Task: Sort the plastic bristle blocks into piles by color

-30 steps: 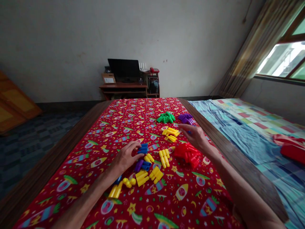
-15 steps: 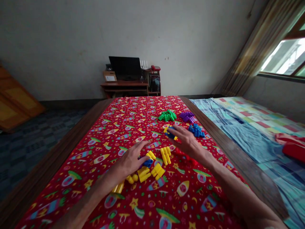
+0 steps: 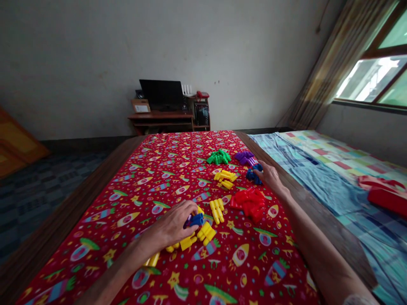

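Note:
Plastic toy blocks lie sorted in heaps on a table under a red rocket-print cloth (image 3: 159, 182). My left hand (image 3: 173, 226) curls its fingers round a blue block (image 3: 196, 220) in a mixed cluster of yellow blocks (image 3: 203, 234). My right hand (image 3: 270, 178) reaches out to the blue heap (image 3: 253, 174) by the table's right edge, fingertips touching it. Green (image 3: 218, 157), purple (image 3: 244, 157), yellow (image 3: 225, 178) and red (image 3: 249, 202) heaps lie around it. A loose yellow piece (image 3: 216, 210) sits between my hands.
The table's wooden rim (image 3: 318, 212) runs along the right, beside a bed with a patchwork sheet (image 3: 333, 169) and a red item (image 3: 386, 197). A desk with a monitor (image 3: 163, 106) stands against the far wall. A curtained window (image 3: 372, 78) is at the right.
My right hand carried a blue block from above the yellow heap out to the blue heap at the right. My left hand closed on another blue block in the near cluster.

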A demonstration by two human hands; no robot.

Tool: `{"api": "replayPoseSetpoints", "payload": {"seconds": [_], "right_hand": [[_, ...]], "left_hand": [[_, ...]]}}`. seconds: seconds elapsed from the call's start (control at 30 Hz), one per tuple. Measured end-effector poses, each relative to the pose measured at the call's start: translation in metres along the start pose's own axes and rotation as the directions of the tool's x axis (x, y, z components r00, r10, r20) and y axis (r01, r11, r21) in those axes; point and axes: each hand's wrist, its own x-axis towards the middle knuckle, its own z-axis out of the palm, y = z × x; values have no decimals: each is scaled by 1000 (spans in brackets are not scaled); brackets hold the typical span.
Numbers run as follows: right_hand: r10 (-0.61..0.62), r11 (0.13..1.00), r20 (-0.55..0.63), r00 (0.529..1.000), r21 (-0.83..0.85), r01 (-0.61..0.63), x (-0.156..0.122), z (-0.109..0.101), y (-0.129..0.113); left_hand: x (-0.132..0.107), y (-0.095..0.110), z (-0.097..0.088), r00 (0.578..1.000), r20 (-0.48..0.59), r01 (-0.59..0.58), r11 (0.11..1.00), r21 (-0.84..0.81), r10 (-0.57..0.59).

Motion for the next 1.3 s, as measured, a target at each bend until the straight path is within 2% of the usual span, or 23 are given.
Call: {"api": "replayPoseSetpoints", "payload": {"seconds": [0.17, 0.3, 0.4, 0.5, 0.57, 0.67, 0.73, 0.77, 0.8, 0.87, 0.93, 1.03, 1.1, 1.17, 1.2, 1.23, 1.3], "right_hand": [[-16, 999, 93, 996, -27, 18, -2, -3, -7], [-23, 1000, 118, 993, 18, 21, -4, -9, -12], [0, 998, 63, 998, 68, -4, -5, -13, -12], [4, 996, -61, 998, 92, 2, -4, -21, -14], [-33, 990, -154, 988, 128, 53, -5, -29, -23], [-176, 934, -210, 962, 273, 230, -14, -47, -56], [-344, 830, -153, 927, 412, 376, -30, -57, -88], [-445, 757, -105, 889, 487, 436, -40, -60, -104], [-536, 691, -43, 843, 551, 467, -51, -62, -120], [-636, 621, 68, 769, 638, 456, -72, -62, -146], [-650, 605, 133, 748, 686, 404, -85, -59, -160], [-609, 605, 173, 774, 732, 312, -83, -56, -161], [-522, 637, 141, 841, 720, 275, -68, -56, -147], [-332, 725, 16, 943, 644, 244, -46, -55, -123], [-211, 782, -66, 975, 587, 209, -35, -53, -106], [-99, 842, -145, 984, 515, 161, -25, -51, -89], [61, 935, -194, 979, 354, 12, -11, -44, -51]], "left_hand": [[4, 7, -8, 990, -71, 116, 990, -84, -123], [6, 11, -14, 983, -103, 140, 983, -122, -153], [7, 13, -17, 980, -123, 135, 977, -162, -156], [9, 13, -19, 969, -182, 124, 965, -231, -168], [11, 13, -18, 958, -208, 128, 944, -305, -197], [11, 15, -16, 947, -168, 170, 872, -459, -273], [11, 17, -12, 942, -143, 185, 825, -533, -303], [10, 19, -11, 940, -149, 179, 816, -549, -307], [9, 22, -9, 938, -167, 167, 816, -554, -305], [8, 27, -6, 933, -221, 128, 836, -533, -283], [6, 34, -5, 932, -267, 89, 867, -491, -247], [5, 41, -6, 937, -289, 58, 904, -424, -196], [4, 43, -8, 939, -295, 47, 916, -399, -176], [5, 42, -10, 934, -321, 23, 926, -376, -154], [5, 40, -11, 930, -340, 9, 934, -356, -139], [5, 38, -12, 926, -358, -5, 944, -330, -120], [7, 32, -13, 920, -383, -24, 965, -260, -81]]}}
